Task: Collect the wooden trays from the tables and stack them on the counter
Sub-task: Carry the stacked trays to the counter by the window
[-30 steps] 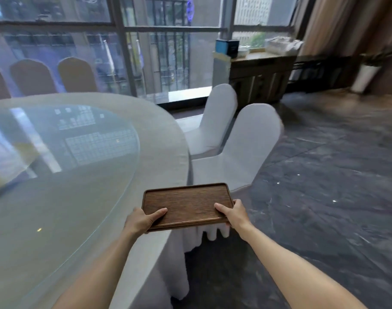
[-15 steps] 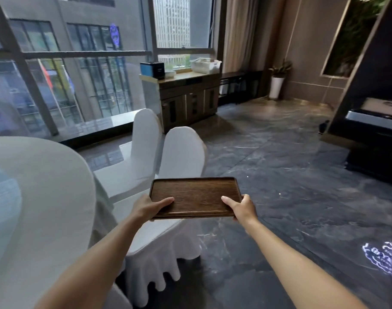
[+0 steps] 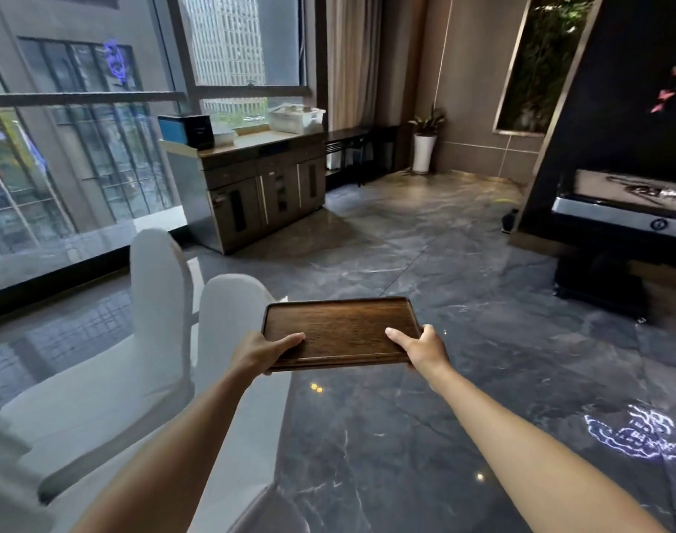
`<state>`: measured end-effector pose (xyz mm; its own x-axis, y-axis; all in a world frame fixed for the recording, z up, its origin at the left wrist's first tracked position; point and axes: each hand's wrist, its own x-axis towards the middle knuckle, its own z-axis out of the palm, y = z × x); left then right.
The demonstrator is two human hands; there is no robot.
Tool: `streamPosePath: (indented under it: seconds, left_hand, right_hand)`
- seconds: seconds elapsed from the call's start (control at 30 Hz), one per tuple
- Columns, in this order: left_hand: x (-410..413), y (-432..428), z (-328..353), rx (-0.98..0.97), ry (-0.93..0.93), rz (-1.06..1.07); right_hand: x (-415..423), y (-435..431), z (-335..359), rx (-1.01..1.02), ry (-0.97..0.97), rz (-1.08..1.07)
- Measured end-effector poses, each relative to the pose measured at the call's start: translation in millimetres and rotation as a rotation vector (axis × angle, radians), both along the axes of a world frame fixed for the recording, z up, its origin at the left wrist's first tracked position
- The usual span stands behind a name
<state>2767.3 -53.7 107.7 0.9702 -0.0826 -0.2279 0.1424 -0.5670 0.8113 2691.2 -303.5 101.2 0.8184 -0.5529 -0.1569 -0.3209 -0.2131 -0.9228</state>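
Note:
A dark wooden tray [image 3: 338, 327] is held level in front of me, above the floor and the edge of a white chair. My left hand [image 3: 261, 352] grips its near left corner, thumb on top. My right hand [image 3: 421, 348] grips its near right corner the same way. The tray's inside is bare. A wooden counter [image 3: 267, 178] stands by the window ahead, to the left of centre, several steps away.
Two white-covered chairs [image 3: 159, 302] stand at my left. On the counter top are a blue-black box [image 3: 186, 126] and a white bin [image 3: 295, 116]. A potted plant [image 3: 424, 144] stands in the far corner. A dark display stand [image 3: 613, 232] is at right. Grey marble floor [image 3: 425, 263] lies between.
My view has swung right, away from the round table, which has left the frame. The tray has come off the table and travels with both hands; the counter appears closer and more central.

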Motion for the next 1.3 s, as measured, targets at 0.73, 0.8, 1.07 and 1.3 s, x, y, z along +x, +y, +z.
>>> streamPosePath:
  seconds: [0.73, 0.8, 1.07, 1.3]
  left_hand:
    - [485, -245, 15, 0.017, -0.001, 0.204]
    - [530, -256, 20, 0.035, 0.004, 0.233]
    - [735, -284, 3, 0.041, -0.005, 0.304]
    - [943, -296, 10, 0.039, 0.003, 0.324]
  right_hand:
    - [525, -254, 21, -0.045, -0.073, 0.262]
    - [577, -267, 27, -0.050, -0.084, 0.296]
    - [797, -300, 1, -0.070, -0.068, 0.380]
    - [1011, -307, 11, -0.021, -0.092, 0.380]
